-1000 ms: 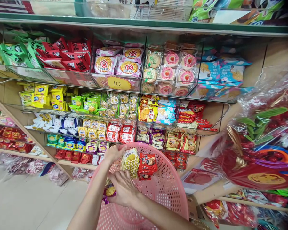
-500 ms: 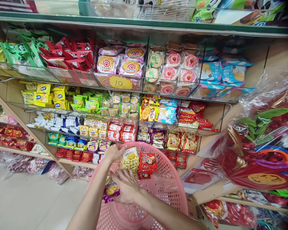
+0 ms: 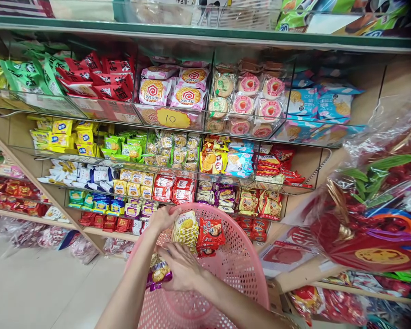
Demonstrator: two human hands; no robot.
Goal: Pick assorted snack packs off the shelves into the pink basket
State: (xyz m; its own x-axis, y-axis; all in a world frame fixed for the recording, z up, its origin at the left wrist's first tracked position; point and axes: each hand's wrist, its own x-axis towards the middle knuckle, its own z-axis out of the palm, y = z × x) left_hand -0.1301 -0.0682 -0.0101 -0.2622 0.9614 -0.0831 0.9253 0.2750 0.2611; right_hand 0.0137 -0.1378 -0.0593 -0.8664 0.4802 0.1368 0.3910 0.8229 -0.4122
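A pink perforated plastic basket (image 3: pixel 250 256) stands in front of me. At its far left rim is my left hand (image 3: pixel 163 219), its fingers closed over the edge. My right hand (image 3: pixel 181 266) reaches inside, curled over purple-and-gold snack packets (image 3: pixel 159 273) at the basket's left side; its palm hides part of them. Just beyond its knuckles stands a stack of yellow-and-white biscuit packets (image 3: pixel 186 228). Red snack packets (image 3: pixel 210 233) sit to the right of that stack, against the far wall of the basket.
Tiered shelves of wrapped biscuits rise behind the basket, with a yellow price tag (image 3: pixel 173 118) marked 10. Clear dividers split the rows. At right, a plastic-wrapped red decoration (image 3: pixel 370 237) juts toward the basket. Pale floor tiles (image 3: pixel 78 292) lie at left.
Almost nothing differs. My right hand and the purple packets have shifted very slightly to the right; my left hand stays at the rim.
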